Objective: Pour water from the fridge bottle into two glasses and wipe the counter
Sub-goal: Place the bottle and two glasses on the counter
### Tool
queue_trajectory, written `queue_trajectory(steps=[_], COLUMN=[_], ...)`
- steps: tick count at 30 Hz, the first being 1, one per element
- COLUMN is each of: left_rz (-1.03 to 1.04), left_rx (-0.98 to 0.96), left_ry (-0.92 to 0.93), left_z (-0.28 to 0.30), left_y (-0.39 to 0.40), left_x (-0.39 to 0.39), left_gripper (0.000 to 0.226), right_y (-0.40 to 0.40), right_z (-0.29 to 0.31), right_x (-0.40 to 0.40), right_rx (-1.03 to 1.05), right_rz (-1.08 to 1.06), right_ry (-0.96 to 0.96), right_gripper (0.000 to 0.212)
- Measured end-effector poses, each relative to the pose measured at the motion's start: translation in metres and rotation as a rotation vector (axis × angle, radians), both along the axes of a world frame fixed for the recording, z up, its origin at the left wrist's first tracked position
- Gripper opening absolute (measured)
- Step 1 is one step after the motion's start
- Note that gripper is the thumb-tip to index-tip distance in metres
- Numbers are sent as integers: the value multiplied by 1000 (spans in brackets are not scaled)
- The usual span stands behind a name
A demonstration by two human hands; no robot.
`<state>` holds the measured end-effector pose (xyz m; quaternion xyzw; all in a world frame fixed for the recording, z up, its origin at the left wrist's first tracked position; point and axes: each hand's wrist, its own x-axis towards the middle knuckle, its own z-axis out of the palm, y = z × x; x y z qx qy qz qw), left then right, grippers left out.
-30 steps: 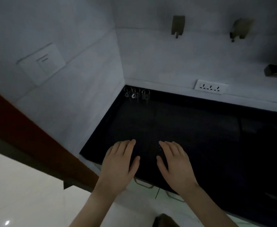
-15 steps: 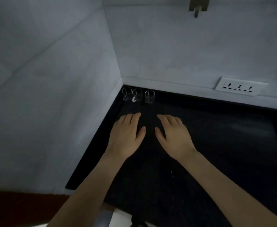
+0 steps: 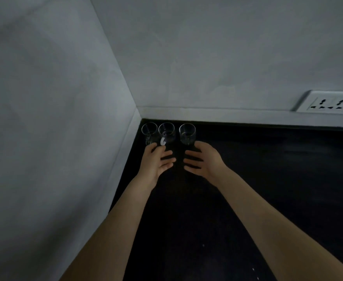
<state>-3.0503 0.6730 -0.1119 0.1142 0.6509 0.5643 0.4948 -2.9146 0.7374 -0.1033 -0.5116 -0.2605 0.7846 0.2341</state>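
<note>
Three clear round drinking glasses [image 3: 167,133] stand in the black tabletop [image 3: 267,189] corner. My left hand [image 3: 156,161] and right hand [image 3: 202,160] reach, fingers spread, holding nothing; I advise gripping low on separate glasses

I have both arms stretched forward, bare forearms converging. My left hand [image 3: 156,162] and right hand [image 3: 204,160] are turned palms inward, facing each other, fingers loosely spread, thumbs up, gripping nothing.
</note>
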Motion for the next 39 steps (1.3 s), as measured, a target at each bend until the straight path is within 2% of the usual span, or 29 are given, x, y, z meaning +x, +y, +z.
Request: queue_trajectory(steps=[3, 7, 10, 13, 16, 19, 21, 23, 27, 33, 39], left_rz=[-10, -6, -48, -123, -197, -255, -255, -222, -196, -155, -132], left_rx=[-14, -19, -22, -60, -82, -110, -113, -104, -121, -3, 147], left_ry=[-37, -140, -104, 158, 590, 1046, 1197, 1258, 1248, 1166, 990], left_z=[-15, -29, -35, -40, -47, -54, -55, -54, -58, -56, -42], left_y=[15, 27, 32, 39, 45, 49, 51, 52, 56, 45, 24], left_x=[-13, -21, -26, -30, -34, -40, -40, -39, -41, -35, -15], left_gripper=[49, 33, 26, 21, 15, 20, 19, 17, 22, 24, 9], right_y=[9, 16, 19, 22, 24, 25, 25, 25, 30, 29, 8], right_z=[-11, -21, -28, -34, -41, -50, -52, -52, -57, -55, -51], right_x=[-12, -23, -31, -39, -44, -47, -48, -48, -45, -31, 3], right_rx=[-28, -22, 10, 143, 364, 589, 730, 819, 921, 934, 932], right_rz=[-31, -15, 25, 46, 84, 132, 174, 173, 142, 139, 31], right_ry=[1, -16, -52, -158, -430, -688, -851, -948, -1019, -962, -900], right_gripper=[19, 29, 30, 26, 20, 13, 13, 14, 13, 15, 20])
